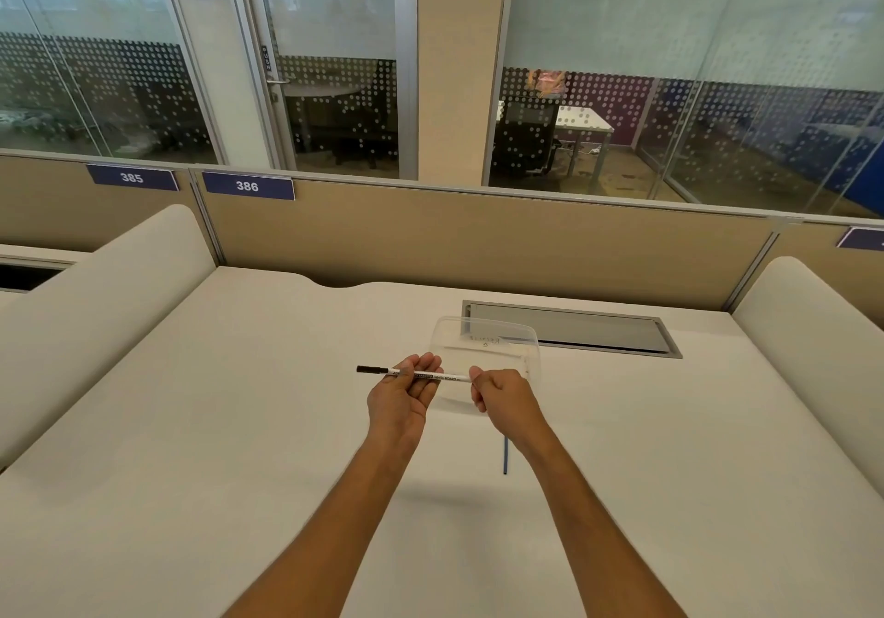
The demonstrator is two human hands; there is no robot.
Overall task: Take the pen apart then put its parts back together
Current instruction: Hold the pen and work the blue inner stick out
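A slim white whiteboard marker pen [447, 377] with a black cap at its left end lies level in the air above the desk, held at both ends. My left hand [402, 395] is palm up with its fingers under the barrel near the cap and the thumb on top. My right hand [502, 395] is closed around the pen's right end, which it hides. The black cap [372, 369] sticks out past my left fingers.
A clear plastic container [488, 330] sits on the white desk [239, 426] just behind the hands. A thin dark blue rod [505, 455] lies on the desk under my right wrist. A grey cable hatch [574, 328] is at the back, with padded dividers on both sides.
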